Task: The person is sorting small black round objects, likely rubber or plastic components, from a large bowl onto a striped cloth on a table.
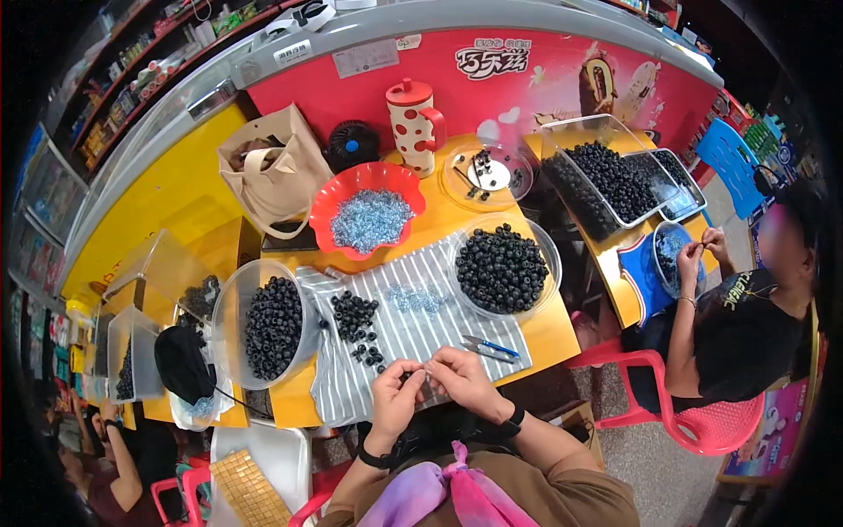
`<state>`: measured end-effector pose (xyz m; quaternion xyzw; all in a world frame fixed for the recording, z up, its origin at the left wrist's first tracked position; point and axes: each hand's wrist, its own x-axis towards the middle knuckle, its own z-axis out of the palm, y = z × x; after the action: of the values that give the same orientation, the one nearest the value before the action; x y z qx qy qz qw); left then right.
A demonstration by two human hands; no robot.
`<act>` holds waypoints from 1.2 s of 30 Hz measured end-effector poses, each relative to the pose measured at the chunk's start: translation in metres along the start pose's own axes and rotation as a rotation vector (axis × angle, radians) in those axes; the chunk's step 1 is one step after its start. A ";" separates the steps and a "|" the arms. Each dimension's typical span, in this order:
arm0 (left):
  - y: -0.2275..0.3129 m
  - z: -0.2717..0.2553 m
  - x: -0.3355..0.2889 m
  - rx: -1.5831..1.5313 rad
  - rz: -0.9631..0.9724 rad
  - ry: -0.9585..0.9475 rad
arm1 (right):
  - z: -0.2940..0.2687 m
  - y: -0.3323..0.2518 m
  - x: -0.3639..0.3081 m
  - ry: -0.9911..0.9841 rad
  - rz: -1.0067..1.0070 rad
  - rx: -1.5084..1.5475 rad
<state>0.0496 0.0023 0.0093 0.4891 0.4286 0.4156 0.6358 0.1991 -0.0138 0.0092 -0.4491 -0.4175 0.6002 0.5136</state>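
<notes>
My left hand (395, 402) and my right hand (463, 379) meet at the near edge of the table, fingertips pinched together. Something small and dark shows by the left fingers; what the pinch holds is too small to make out. Just beyond them, loose black beads (355, 316) lie on a grey-and-white striped cloth (421, 335). Right of these is a small spread of clear bluish beads (417, 299). Blue-handled thread snips (490, 349) rest on the cloth near my right hand. A round clear tub (274, 327) of black beads stands left, another full tub (502, 269) right.
Farther back are a red scalloped bowl (369, 209) of bluish beads, a beige bag (279, 169), a polka-dot tumbler (413, 127) and a clear lid (474, 183) holding a few beads. At right, a person (733, 325) works over a small bowl (674, 255). Another person (123, 465) sits at left.
</notes>
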 end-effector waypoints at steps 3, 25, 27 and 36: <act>-0.002 -0.002 0.002 -0.020 -0.025 -0.003 | -0.002 0.000 0.000 0.006 0.023 -0.022; 0.000 0.000 0.003 0.048 0.124 0.039 | -0.007 0.000 0.002 -0.014 0.093 0.119; 0.003 -0.001 0.002 0.022 0.052 0.052 | -0.005 0.004 0.004 -0.028 0.054 0.161; -0.001 -0.003 0.003 -0.334 -0.141 -0.057 | 0.000 0.005 -0.004 0.055 -0.095 0.055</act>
<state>0.0478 0.0054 0.0081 0.3571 0.3686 0.4215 0.7476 0.1986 -0.0186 0.0050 -0.4308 -0.4076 0.5739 0.5648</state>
